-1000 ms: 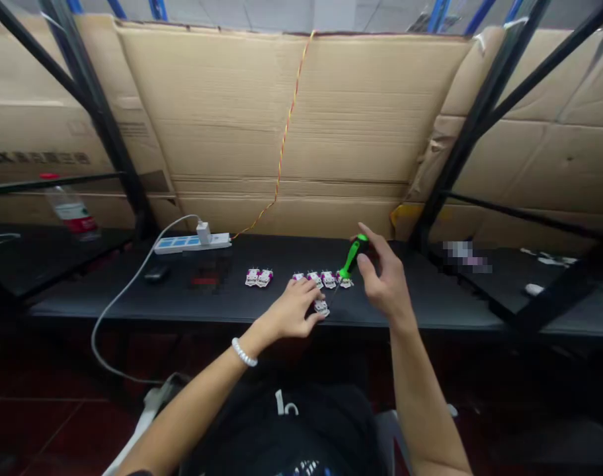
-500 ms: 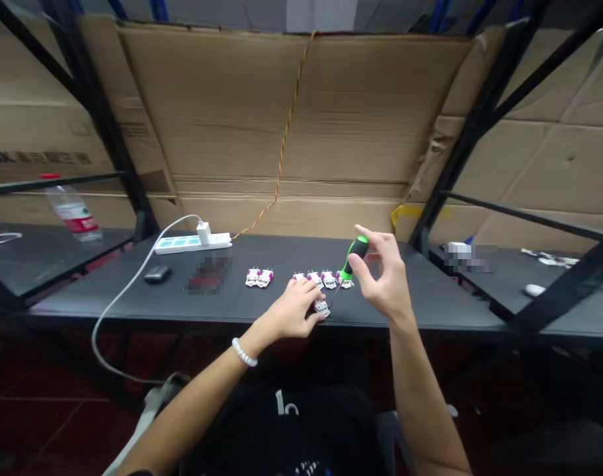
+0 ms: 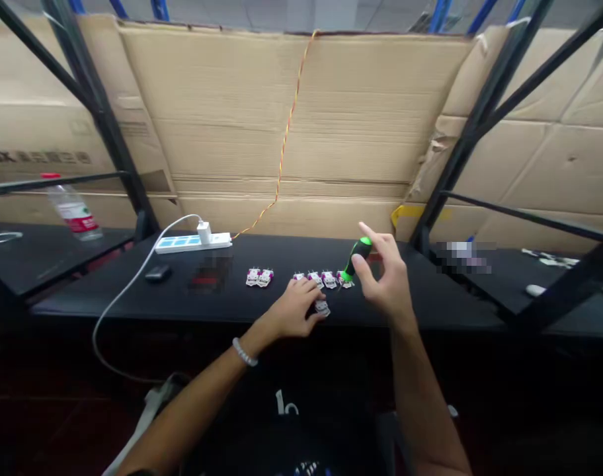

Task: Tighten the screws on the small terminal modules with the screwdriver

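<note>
Since a moment ago we are tilting the green-handled screwdriver (image 3: 356, 258) a little more upright, our right hand (image 3: 387, 281) gripping its handle. Our left hand (image 3: 295, 307) is pinning a small white part (image 3: 322, 307) on the black table (image 3: 108, 301), just before the row of white parts (image 3: 321, 279).

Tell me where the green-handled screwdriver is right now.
In the head view, the screwdriver is right of centre, held in the right hand above the black table, its tip slanting down toward the small white part under the left hand.
</note>
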The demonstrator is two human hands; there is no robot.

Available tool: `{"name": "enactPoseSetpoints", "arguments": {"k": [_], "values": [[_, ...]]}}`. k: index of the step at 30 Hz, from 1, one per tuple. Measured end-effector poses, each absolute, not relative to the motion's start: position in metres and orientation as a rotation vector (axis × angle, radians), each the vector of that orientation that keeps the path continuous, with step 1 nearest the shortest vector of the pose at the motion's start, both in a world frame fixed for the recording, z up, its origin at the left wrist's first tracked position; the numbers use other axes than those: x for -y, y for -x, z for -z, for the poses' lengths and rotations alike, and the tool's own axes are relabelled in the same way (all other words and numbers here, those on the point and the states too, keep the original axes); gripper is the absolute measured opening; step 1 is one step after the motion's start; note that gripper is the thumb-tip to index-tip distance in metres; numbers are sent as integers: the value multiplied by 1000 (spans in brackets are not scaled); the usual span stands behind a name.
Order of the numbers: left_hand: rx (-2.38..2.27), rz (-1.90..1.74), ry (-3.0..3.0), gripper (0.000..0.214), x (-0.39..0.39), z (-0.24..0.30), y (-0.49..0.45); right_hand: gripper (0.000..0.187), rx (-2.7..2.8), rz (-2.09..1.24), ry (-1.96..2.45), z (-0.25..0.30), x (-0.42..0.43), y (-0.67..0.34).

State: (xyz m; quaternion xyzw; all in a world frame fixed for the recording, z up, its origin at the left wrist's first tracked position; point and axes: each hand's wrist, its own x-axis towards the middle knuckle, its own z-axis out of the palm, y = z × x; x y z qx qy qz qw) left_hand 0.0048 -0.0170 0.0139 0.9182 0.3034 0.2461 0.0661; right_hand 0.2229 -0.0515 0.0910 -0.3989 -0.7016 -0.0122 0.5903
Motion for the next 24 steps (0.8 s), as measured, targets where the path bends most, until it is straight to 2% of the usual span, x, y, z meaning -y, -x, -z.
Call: {"name": "enactPoseSetpoints", "arguments": {"k": [4,9,16,21,24], "values": [[-915,-739,-2763,27,17,-13,-5,52,1683,-78,833,-91,52,-225],[-912,-740,-2759,26,18,-14,-5,55,1610,70,956,-92,53,-221],[-921,-726,-2752,26,18,-14,-5,55,1661,-40,876,-92,51,-222],[-905,-752,-2756,24,18,-14,-4,53,1626,51,948,-92,52,-222],[-904,-741,-2755,26,17,-14,-5,54,1660,-59,900,-91,52,-223]]}}
